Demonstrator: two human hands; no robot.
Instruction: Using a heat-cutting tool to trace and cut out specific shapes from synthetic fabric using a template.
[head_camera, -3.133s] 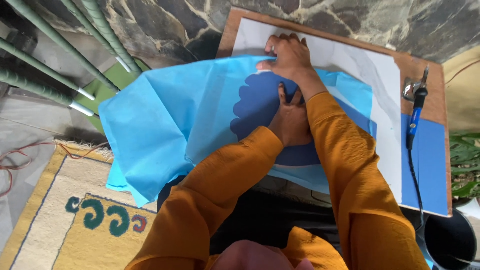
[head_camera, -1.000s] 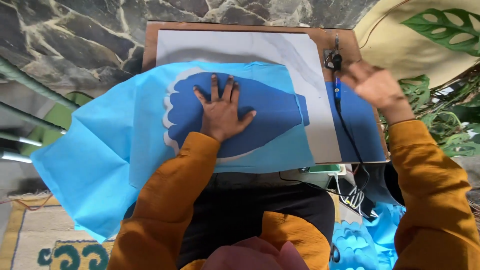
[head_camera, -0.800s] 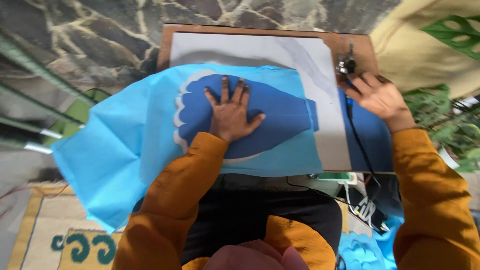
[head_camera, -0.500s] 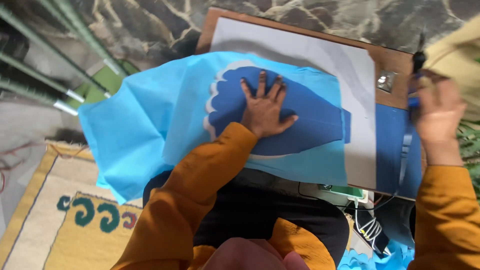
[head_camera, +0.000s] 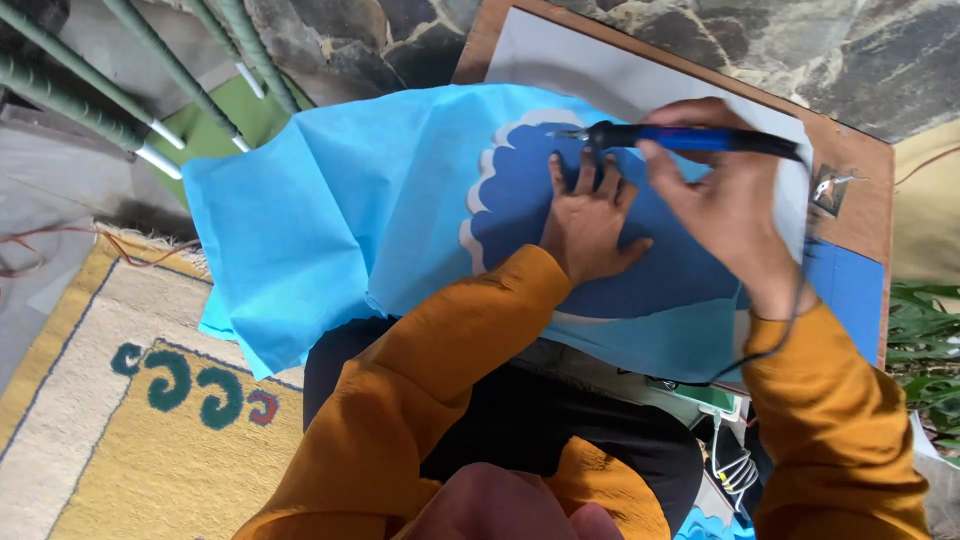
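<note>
Crosswise over the wooden board (head_camera: 868, 190) lies the soldering-iron-like tool (head_camera: 690, 138), a slim pen-shaped thing with a blue grip and black ends; its long axis runs nearly level across the head view, and its thin metal tip points toward the board's left side, ending just above the scalloped edge of the dark blue shape (head_camera: 530, 200). The right hand (head_camera: 725, 205) is clamped around the tool's blue grip, fingers curled over the top, while a black cord (head_camera: 770, 350) trails from the tool's rear end down past the orange sleeve (head_camera: 830, 420). The left hand (head_camera: 590, 225) lies flat and spread, fingers apart, pressing on the light blue fabric sheet (head_camera: 330, 220) where the dark blue shape shows through; its fingertips sit just below the tool's tip. The fabric sheet covers most of the board and hangs off its left edge, toward the patterned yellow rug (head_camera: 130, 400). White paper (head_camera: 590, 70) shows on the board beyond the fabric.
</note>
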